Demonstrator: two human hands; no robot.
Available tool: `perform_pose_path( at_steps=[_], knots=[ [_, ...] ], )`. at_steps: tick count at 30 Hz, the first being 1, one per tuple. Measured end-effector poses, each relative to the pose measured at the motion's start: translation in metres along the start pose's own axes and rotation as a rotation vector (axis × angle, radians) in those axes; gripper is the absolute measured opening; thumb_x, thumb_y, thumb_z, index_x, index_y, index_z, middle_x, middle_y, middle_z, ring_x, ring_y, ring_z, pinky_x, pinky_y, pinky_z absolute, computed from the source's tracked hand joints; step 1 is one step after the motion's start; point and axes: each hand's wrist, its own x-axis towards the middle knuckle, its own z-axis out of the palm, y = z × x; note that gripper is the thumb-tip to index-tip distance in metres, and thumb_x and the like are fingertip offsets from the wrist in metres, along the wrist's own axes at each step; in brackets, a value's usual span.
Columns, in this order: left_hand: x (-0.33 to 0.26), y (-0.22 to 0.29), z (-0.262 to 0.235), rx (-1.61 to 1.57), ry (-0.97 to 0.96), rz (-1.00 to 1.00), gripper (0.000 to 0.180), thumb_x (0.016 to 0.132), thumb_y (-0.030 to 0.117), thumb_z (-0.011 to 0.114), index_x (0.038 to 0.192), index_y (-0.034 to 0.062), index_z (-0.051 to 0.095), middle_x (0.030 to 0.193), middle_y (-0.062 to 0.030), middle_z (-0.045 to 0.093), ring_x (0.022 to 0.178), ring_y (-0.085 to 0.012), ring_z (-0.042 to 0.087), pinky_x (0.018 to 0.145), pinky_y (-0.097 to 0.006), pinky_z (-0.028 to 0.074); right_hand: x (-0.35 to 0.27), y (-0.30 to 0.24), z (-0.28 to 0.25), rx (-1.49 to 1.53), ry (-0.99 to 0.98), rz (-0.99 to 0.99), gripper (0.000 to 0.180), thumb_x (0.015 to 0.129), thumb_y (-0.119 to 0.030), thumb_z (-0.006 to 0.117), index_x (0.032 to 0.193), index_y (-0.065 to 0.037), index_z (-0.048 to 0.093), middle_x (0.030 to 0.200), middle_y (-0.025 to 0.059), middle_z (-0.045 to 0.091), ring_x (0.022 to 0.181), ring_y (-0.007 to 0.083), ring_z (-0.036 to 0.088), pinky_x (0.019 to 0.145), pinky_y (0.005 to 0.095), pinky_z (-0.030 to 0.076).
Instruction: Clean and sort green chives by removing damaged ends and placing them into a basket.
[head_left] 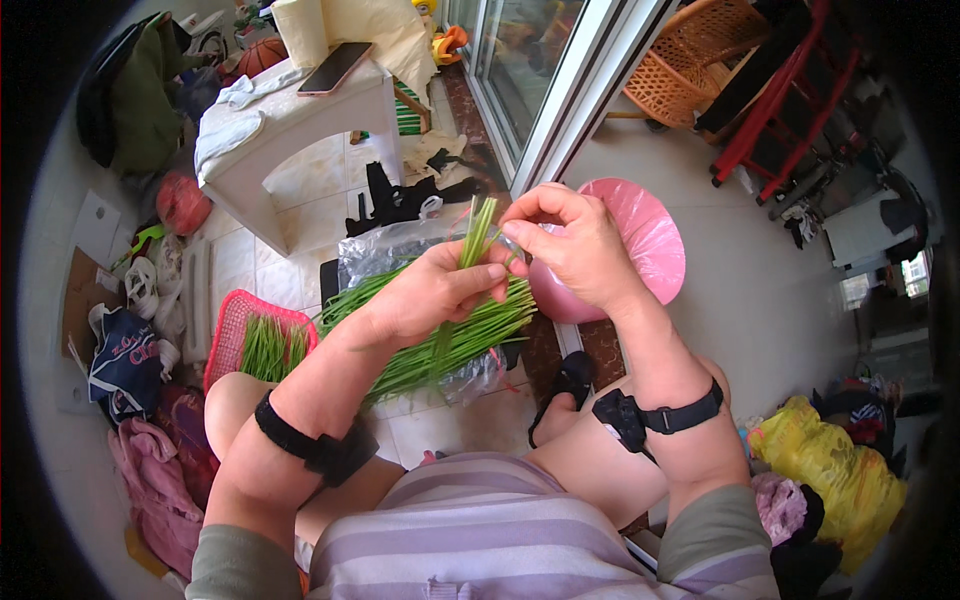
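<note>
**Reader:** Two hands are working, is that right? Start with what is closest to me.

**Describer:** Yes. Nearest is your lap, in a striped lilac top, with a black strap on each forearm. Your left hand [425, 292] is closed around a few green chive stalks [478, 232], holding them upright so that their tips stand clear above your fist. Your right hand [575, 250] meets them from the other side: thumb and forefinger are pinched together on a thin strand at the top, and the other fingers are loosely curled. That grip looks suited to peeling or picking at one stalk while the other hand steadies it.

**Reader:** And beneath my hands?

**Describer:** A large bunch of chives [455, 340] lies across a clear plastic sheet [385, 250] on the tiled floor, likely to keep it off the tiles. To your left sits a red basket [233, 322] with shorter greens inside. Just beyond your right hand is a pink bin [655, 245] lined with a pink bag, close enough for scraps.

**Reader:** Farther out?

**Describer:** A white stool [300, 125] with a phone [335, 67] lying on it, and at upper right a wicker chair [690, 60].
</note>
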Motion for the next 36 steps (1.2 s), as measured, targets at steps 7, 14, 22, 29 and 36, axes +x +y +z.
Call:
perform_pose_path(
  at_steps=[7, 14, 22, 29, 36],
  knots=[
    [-0.003, 0.004, 0.000, 0.041, 0.033, -0.046, 0.015, 0.094, 0.016, 0.053, 0.103, 0.0080, 0.061, 0.074, 0.0038, 0.052, 0.054, -0.0031, 0.033, 0.046, -0.017, 0.024, 0.006, 0.019, -0.010, 0.131, 0.192, 0.062, 0.010, 0.082, -0.010, 0.064, 0.084, 0.000, 0.065, 0.073, 0.0027, 0.066, 0.069, 0.0071, 0.059, 0.064, 0.0234, 0.047],
    [-0.002, 0.005, -0.010, -0.023, 0.123, -0.085, 0.013, 0.096, 0.019, 0.047, 0.094, 0.0110, 0.056, 0.074, 0.0034, 0.053, 0.055, -0.0036, 0.035, 0.047, -0.018, 0.025, 0.004, 0.020, -0.019, 0.179, 0.220, 0.055, 0.012, 0.081, -0.011, 0.065, 0.083, 0.001, 0.065, 0.071, 0.0021, 0.064, 0.067, 0.0067, 0.057, 0.063, 0.0228, 0.046],
    [-0.003, 0.012, -0.020, -0.007, 0.248, 0.042, 0.013, 0.097, 0.023, 0.043, 0.094, 0.0151, 0.052, 0.085, 0.0010, 0.064, 0.068, -0.0046, 0.043, 0.055, -0.020, 0.031, 0.000, 0.023, -0.062, -0.567, 0.439, 0.187, 0.011, 0.080, -0.014, 0.059, 0.083, -0.007, 0.066, 0.074, 0.0088, 0.067, 0.073, 0.0208, 0.065, 0.067, 0.0317, 0.049],
    [-0.020, 0.035, -0.030, 0.004, 0.271, 0.119, 0.014, 0.098, 0.024, 0.040, 0.093, 0.0155, 0.050, 0.103, -0.0039, 0.067, 0.074, -0.0058, 0.046, 0.063, -0.021, 0.034, -0.007, 0.051, -0.092, -1.259, 0.465, 0.195, 0.031, 0.078, -0.018, 0.062, 0.109, -0.014, 0.065, 0.094, 0.0088, 0.068, 0.092, 0.0291, 0.063, 0.083, 0.0397, 0.049],
    [-0.028, 0.035, -0.030, -0.054, 0.290, 0.131, 0.017, 0.098, 0.022, 0.040, 0.091, 0.0115, 0.051, 0.113, -0.0116, 0.064, 0.102, -0.0149, 0.057, 0.081, -0.029, 0.044, 0.015, 0.068, -0.019, -0.823, -0.012, 0.325, 0.029, 0.080, -0.022, 0.062, 0.106, -0.010, 0.066, 0.099, 0.0129, 0.067, 0.092, 0.0291, 0.064, 0.082, 0.0382, 0.050]
  ],
)
